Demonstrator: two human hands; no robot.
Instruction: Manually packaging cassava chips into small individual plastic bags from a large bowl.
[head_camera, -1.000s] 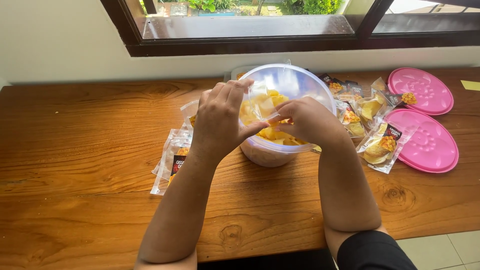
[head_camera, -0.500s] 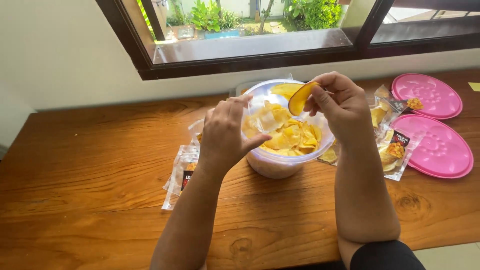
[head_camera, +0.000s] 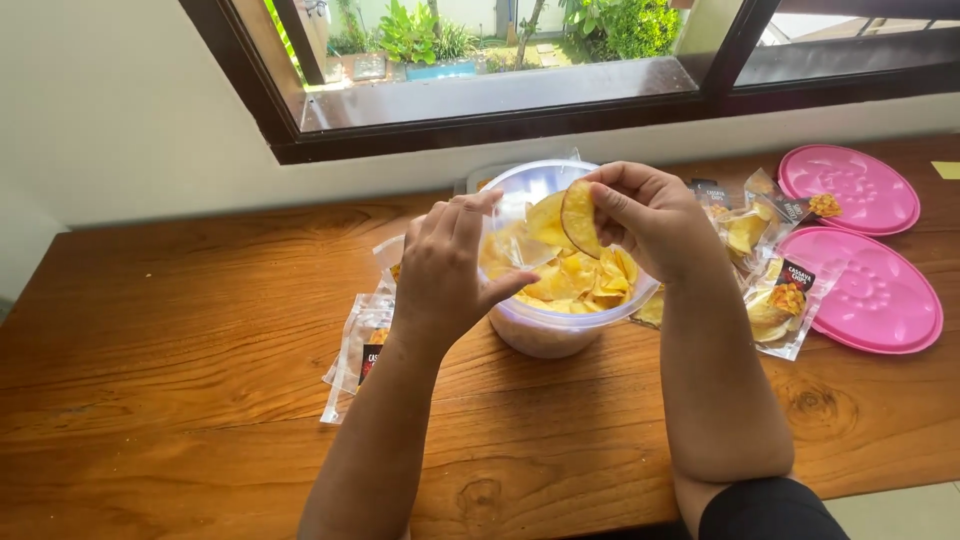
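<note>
— Step in hand? Filling, by the look: left hand pinching a small clear plastic pouch open over the round clear plastic tub of yellow chips.

— Right hand? Clamped on one round yellow chip, just above the tub, beside the pouch mouth. Next, likely: tipping it edge-first into the pouch.

Round yellow chip tilted above clear pouch, over chip-filled tub.

The table is glossy varnished wood with visible grain and knots; the tub is cloudy translucent plastic, the pouches clear shiny film, the two pink lids smooth moulded plastic, the chips matt yellow
</note>
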